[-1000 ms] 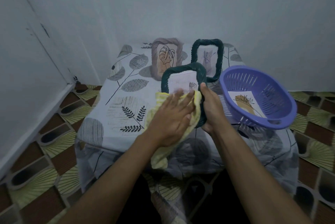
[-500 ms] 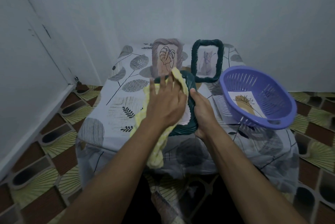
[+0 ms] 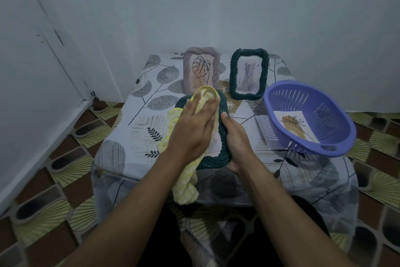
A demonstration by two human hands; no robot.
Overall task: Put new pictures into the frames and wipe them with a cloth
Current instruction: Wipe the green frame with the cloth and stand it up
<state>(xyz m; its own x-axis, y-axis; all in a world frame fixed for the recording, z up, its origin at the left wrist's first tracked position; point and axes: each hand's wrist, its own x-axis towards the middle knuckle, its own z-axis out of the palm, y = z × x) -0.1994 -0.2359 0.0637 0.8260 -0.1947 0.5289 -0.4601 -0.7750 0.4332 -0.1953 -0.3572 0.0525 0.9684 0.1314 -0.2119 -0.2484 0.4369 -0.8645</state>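
Note:
A dark green frame (image 3: 223,137) lies tilted at the table's near middle. My right hand (image 3: 237,143) grips its right edge. My left hand (image 3: 194,128) presses a yellow cloth (image 3: 186,184) flat on the frame's glass, fingers straight, and the cloth's tail hangs over the table's front edge. Most of the picture in that frame is hidden under my hand. At the back stand a pinkish-brown frame (image 3: 214,61) with a leaf drawing and a second dark green frame (image 3: 249,74) with a faint purple drawing.
A purple plastic basket (image 3: 337,137) sits tilted at the right of the table, with a picture sheet (image 3: 296,125) inside and papers under it. The leaf-print tablecloth (image 3: 134,137) covers a small table against a white wall. Patterned floor tiles surround it.
The frame in my hands has tipped from upright to lying nearly flat. My left hand has slid the cloth up over the frame's face toward its top edge.

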